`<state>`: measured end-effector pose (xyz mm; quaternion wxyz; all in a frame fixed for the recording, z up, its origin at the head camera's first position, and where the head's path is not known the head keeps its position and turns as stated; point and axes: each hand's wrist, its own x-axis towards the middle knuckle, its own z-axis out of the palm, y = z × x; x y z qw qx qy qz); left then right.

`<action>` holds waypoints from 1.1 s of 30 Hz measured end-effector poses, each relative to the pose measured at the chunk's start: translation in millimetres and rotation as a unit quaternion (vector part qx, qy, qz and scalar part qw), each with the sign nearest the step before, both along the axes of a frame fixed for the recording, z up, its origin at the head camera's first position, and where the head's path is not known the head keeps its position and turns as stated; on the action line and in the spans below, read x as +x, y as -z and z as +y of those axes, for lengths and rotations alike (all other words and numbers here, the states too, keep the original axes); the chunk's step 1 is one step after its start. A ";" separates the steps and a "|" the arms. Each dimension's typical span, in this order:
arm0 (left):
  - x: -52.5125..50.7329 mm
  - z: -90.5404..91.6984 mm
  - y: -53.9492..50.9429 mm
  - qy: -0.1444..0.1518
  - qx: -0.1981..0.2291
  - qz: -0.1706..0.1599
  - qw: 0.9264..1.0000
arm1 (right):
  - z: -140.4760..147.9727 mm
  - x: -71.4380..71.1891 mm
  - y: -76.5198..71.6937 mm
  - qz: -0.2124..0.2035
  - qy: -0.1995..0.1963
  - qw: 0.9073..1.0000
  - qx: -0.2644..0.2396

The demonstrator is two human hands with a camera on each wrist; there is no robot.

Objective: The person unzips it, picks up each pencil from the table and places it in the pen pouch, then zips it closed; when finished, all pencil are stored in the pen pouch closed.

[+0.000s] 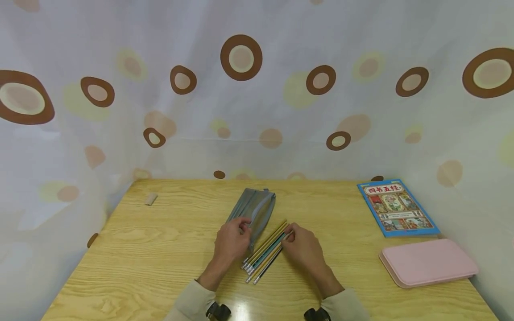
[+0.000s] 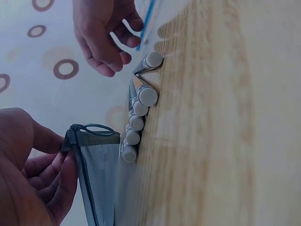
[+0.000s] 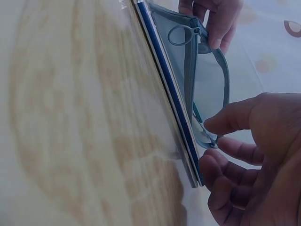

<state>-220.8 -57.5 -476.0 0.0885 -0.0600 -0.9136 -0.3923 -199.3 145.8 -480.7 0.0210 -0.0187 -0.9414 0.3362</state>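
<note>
A grey-blue zip pouch (image 1: 250, 207) with a mesh side lies on the table; my left hand (image 1: 232, 240) pinches its edge between thumb and fingers, seen closely in the left wrist view, where the pouch (image 2: 101, 174) has a looped zip pull. Several pencils (image 1: 267, 249) lie side by side just right of the pouch, their white eraser ends toward me. My right hand (image 1: 305, 247) is at their far ends, fingers bent. In the right wrist view its thumb and fingers (image 3: 235, 113) stand apart beside the pencils (image 3: 169, 89); whether they touch one is unclear.
A small eraser-like block (image 1: 151, 199) lies at the back left of the wooden table (image 1: 160, 249). At the right are a blue-edged book (image 1: 397, 207) and a pink case (image 1: 429, 263). A patterned curtain (image 1: 273, 102) surrounds the table's back and sides.
</note>
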 end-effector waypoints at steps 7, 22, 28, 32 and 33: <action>0.1 1.0 -1.3 -0.001 0.004 0.003 1.000 | 2.1 4.4 4.0 -0.011 -0.008 1.000 0.028; -1.3 0.9 0.3 -0.003 0.007 0.009 1.000 | -1.8 5.5 5.2 -0.022 -0.004 0.998 0.052; -0.3 0.4 -0.2 -0.003 0.007 0.008 1.000 | -5.0 6.1 3.5 -0.030 -0.008 0.998 0.051; 0.1 0.8 -0.8 0.003 0.009 0.005 1.000 | -5.3 7.8 2.6 -0.017 -0.012 0.998 0.058; 0.0 0.8 -0.8 0.003 0.008 0.005 1.000 | -5.4 8.2 2.4 -0.014 -0.015 0.998 0.060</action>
